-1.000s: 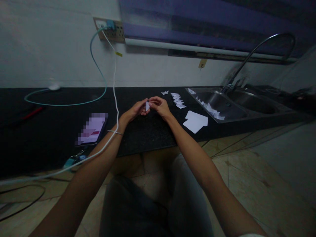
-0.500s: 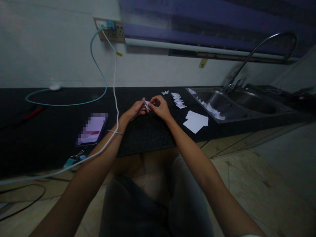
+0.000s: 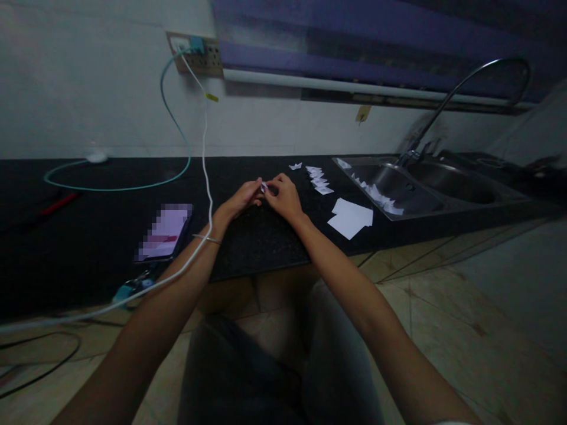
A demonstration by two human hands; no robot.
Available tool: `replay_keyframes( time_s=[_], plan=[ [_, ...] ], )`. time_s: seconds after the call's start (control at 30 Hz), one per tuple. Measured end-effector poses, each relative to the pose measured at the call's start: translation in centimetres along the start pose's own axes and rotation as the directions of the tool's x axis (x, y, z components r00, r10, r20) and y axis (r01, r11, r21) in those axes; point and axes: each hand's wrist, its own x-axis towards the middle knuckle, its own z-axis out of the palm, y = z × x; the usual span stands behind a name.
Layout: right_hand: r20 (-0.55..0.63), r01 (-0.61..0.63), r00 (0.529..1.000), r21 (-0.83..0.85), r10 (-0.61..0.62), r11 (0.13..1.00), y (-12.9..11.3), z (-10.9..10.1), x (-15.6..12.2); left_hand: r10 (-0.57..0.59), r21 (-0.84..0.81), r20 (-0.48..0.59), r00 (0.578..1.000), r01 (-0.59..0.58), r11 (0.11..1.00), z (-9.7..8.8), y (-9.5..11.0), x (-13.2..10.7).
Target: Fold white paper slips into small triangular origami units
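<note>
Between my two hands is a small folded piece of white paper (image 3: pixel 264 187), mostly covered by fingers. My left hand (image 3: pixel 245 196) pinches it from the left side, and my right hand (image 3: pixel 283 196) grips it from the right with thumb and fingers. Both hands are just above the dark countertop (image 3: pixel 261 242). Beyond my right hand stands a single folded paper boat (image 3: pixel 295 166). A row of several paper boats (image 3: pixel 319 180) lies to its right. Nearer me is a stack of white paper sheets (image 3: pixel 352 218), loosely fanned.
More folded paper boats (image 3: pixel 376 195) line the left rim of the steel sink (image 3: pixel 425 206), below a curved faucet (image 3: pixel 452 94). A phone (image 3: pixel 163 233) lies by my left forearm. A white cable (image 3: pixel 206 159) hangs across that forearm; a teal cable (image 3: pixel 124 189) loops behind.
My fingers have closed further around the folded paper, so less of it shows. My right hand has turned slightly and come closer to my left.
</note>
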Motion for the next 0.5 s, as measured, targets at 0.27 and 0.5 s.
replay_keyframes(
  time_s=[0.27, 0.5],
  plan=[
    [-0.045, -0.098, 0.995, -0.147, 0.093, 0.984, -1.6, 0.2, -0.3, 0.063, 0.107, 0.036, 0.997, -0.066, 0.992, 0.4, 0.2, 0.5],
    [-0.087, -0.124, 0.990, -0.154, 0.111, 0.980, -1.7, 0.1, -0.3, -0.012, 0.012, 0.000, 1.000, 0.012, 1.000, 0.3, -0.3, 0.7]
  ],
)
